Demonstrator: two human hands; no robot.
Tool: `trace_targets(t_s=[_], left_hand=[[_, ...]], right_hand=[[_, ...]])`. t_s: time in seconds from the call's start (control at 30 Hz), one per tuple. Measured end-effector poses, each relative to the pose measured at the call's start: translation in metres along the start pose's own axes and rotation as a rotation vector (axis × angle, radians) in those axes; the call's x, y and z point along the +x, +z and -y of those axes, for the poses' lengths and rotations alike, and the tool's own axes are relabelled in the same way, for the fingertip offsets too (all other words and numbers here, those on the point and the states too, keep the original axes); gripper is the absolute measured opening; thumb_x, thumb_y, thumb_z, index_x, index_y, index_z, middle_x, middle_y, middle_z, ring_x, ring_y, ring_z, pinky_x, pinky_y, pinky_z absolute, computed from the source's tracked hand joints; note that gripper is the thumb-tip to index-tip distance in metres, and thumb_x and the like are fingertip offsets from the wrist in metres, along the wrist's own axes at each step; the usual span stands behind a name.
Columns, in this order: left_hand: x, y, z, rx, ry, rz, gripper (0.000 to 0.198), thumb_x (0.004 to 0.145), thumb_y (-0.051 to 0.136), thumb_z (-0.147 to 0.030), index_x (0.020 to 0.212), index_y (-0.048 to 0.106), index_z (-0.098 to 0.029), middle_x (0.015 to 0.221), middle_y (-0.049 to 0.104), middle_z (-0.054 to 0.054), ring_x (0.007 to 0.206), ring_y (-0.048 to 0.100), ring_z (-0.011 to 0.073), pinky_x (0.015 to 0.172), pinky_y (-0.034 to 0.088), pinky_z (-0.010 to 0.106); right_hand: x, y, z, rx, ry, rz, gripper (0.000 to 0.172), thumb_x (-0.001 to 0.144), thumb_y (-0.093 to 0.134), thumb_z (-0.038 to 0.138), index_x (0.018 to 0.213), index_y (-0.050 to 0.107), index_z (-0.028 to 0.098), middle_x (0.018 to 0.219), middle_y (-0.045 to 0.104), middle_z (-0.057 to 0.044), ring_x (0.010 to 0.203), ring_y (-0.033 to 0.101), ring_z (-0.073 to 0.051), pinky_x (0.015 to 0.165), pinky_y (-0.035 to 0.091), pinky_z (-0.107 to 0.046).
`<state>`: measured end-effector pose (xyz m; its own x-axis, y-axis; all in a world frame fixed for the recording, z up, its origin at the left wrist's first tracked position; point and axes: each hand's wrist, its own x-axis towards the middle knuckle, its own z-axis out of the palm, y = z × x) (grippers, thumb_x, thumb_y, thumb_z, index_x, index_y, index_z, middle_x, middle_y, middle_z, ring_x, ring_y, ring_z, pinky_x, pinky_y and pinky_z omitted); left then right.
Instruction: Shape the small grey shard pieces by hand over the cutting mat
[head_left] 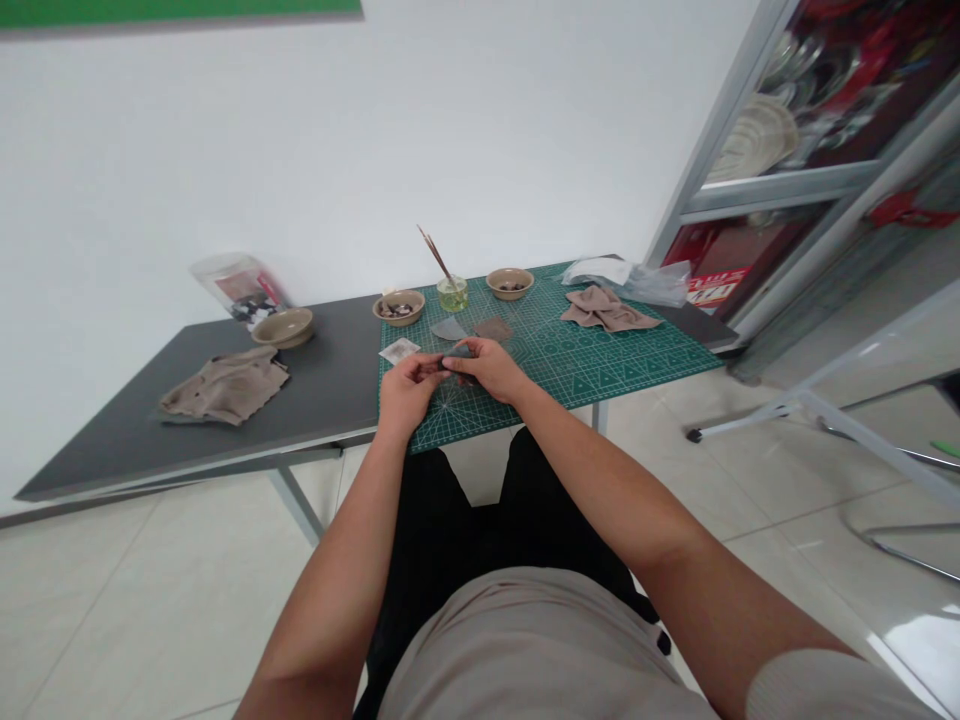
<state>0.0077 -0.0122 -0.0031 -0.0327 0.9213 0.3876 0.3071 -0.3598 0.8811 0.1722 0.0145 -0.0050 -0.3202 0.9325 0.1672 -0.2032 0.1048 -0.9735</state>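
Note:
Over the near left part of the green cutting mat, my left hand and my right hand meet. Between their fingertips they pinch a small, thin dark grey piece; its kind and anything beneath it are hidden by the fingers. Just beyond lie a light grey flat piece and a brown square piece. A small white packet with print rests beside my left hand.
Behind stand a bowl of small dark items, a glass jar with thin sticks and another bowl. Left are a crumpled cloth, a bowl and a clear container. A brown cloth and plastic bags lie right.

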Motion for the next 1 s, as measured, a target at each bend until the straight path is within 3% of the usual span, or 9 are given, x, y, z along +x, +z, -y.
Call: trace_targets(t_s=[0.17,0.33,0.6,1.0], left_hand=[[0.0017,-0.0022,0.0040,-0.018,0.010,0.013,0.025,0.068,0.070,-0.023,0.092,0.076,-0.020,0.083,0.074,0.002,0.076,0.066,0.0161,0.077,0.053,0.031],[0.0030,-0.0031,0.0038,0.032,0.081,0.009,0.015,0.067,0.071,-0.024,0.081,0.075,-0.020,0.086,0.073,0.002,0.083,0.065,0.0166,0.080,0.052,0.031],[0.0024,-0.0014,0.0032,0.033,0.017,-0.009,0.018,0.069,0.070,-0.023,0.085,0.075,-0.020,0.085,0.075,0.001,0.078,0.066,0.0165,0.079,0.051,0.031],[0.0046,-0.0027,0.0037,0.002,0.021,0.020,0.008,0.063,0.073,-0.022,0.071,0.075,-0.021,0.075,0.073,0.000,0.073,0.065,0.0159,0.073,0.053,0.030]], right_hand=[[0.0025,-0.0034,-0.0023,-0.012,0.022,0.049,0.034,0.066,0.080,0.040,0.082,0.066,0.014,0.061,0.061,0.003,0.049,0.049,-0.007,0.044,0.034,-0.020],[0.0043,-0.0039,-0.0037,0.000,0.065,0.079,0.037,0.059,0.084,0.037,0.079,0.064,0.014,0.055,0.059,0.004,0.047,0.049,-0.007,0.043,0.032,-0.019],[0.0044,-0.0016,-0.0053,0.007,0.056,0.107,0.035,0.069,0.078,0.041,0.089,0.063,0.016,0.055,0.061,0.004,0.045,0.052,-0.009,0.041,0.034,-0.019],[0.0014,-0.0033,-0.0012,-0.017,0.072,0.089,0.036,0.063,0.082,0.040,0.083,0.067,0.014,0.054,0.060,0.004,0.045,0.049,-0.008,0.041,0.031,-0.019]])
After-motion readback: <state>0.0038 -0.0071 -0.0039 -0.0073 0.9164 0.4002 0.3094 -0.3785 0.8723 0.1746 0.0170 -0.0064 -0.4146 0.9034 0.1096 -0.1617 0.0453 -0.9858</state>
